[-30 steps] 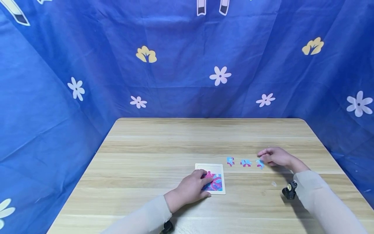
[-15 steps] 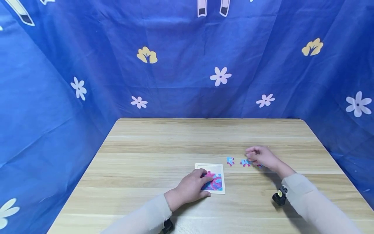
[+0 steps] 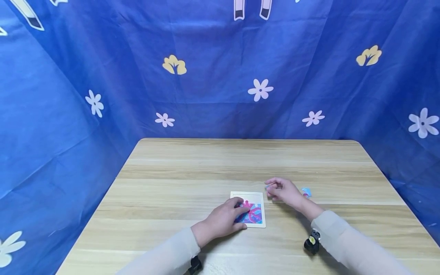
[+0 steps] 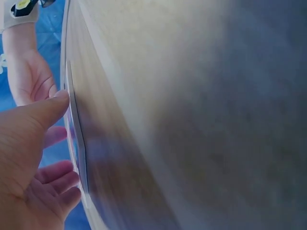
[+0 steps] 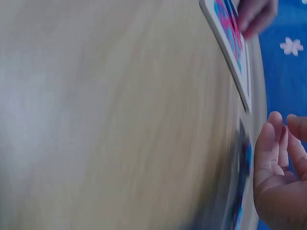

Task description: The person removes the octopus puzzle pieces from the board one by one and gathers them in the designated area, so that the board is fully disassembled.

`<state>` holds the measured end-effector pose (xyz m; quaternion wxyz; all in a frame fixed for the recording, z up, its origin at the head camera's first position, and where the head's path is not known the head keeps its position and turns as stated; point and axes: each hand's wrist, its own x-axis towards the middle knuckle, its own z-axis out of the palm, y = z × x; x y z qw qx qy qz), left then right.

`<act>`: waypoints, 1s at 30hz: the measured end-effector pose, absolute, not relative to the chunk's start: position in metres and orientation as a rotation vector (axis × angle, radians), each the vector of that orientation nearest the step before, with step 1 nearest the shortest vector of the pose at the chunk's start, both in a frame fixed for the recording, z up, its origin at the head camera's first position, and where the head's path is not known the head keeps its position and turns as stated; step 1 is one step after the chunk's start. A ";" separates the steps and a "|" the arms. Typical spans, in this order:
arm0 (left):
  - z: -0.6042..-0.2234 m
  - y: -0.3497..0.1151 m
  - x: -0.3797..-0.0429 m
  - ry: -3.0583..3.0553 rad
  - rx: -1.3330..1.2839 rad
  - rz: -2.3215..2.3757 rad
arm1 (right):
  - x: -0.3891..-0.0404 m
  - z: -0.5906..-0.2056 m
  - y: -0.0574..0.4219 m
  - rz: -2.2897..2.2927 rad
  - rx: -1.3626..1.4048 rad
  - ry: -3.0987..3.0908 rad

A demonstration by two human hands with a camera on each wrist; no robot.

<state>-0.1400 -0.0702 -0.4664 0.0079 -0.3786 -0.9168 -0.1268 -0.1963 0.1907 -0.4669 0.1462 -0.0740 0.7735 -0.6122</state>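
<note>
A small jigsaw board (image 3: 263,210) with a pale frame lies on the table, its lower part filled with a pink and blue picture. My left hand (image 3: 223,217) rests on its left side, fingers spread over the picture and thumb by the near edge. My right hand (image 3: 283,194) hovers just right of the board, its fingertips at a blue puzzle piece (image 3: 268,186) that they mostly cover. In the right wrist view a gap shows between thumb and fingers (image 5: 265,143), with nothing visible in it. Another blue puzzle piece (image 3: 306,192) lies behind the right wrist.
The wood-grain table (image 3: 165,191) extends around both hands. A blue patterned curtain (image 3: 213,76) hangs behind it and along both sides. Blurred puzzle pieces (image 5: 247,160) lie beneath the right hand in the right wrist view.
My right hand has moved left along the row of pieces, from the rightmost to the leftmost. It now hides the middle piece and uncovers the right one. The left hand stays on the board.
</note>
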 end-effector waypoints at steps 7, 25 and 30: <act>-0.466 -0.084 -0.140 -2.825 -1.188 -0.379 | -0.186 -0.469 0.166 -1.764 -0.271 2.172; -0.464 -0.112 -0.131 -2.744 -1.218 -0.456 | -0.174 -0.468 0.120 -1.670 -0.297 2.195; -0.468 -0.115 -0.129 -2.764 -1.213 -0.444 | -0.173 -0.470 0.115 -1.599 -0.359 2.256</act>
